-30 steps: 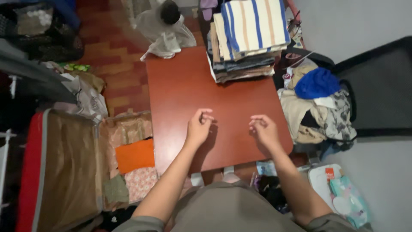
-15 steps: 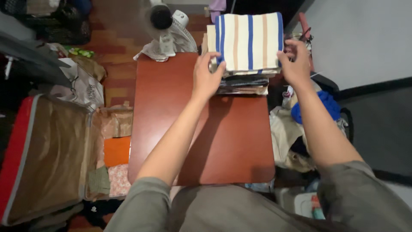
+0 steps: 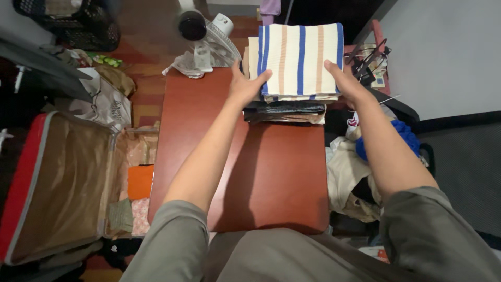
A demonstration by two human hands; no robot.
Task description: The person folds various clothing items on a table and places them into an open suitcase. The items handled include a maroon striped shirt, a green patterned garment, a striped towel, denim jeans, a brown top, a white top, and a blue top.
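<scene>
A folded cloth with blue and tan stripes (image 3: 298,60) lies on top of a stack of folded clothes (image 3: 286,110) at the far end of the reddish-brown table (image 3: 271,177). My left hand (image 3: 245,86) grips the cloth's left edge, thumb on top. My right hand (image 3: 342,81) grips its right edge the same way. Both arms reach forward across the table.
An open red suitcase (image 3: 52,183) lies on the floor at the left, with orange and patterned clothes beside it. A white fan (image 3: 206,36) stands beyond the table. A heap of clothes with a blue item (image 3: 402,138) lies at the right. A black basket (image 3: 78,21) stands far left.
My hands went from the table's near middle out to the stack at the far end and took hold of the striped cloth's two sides.
</scene>
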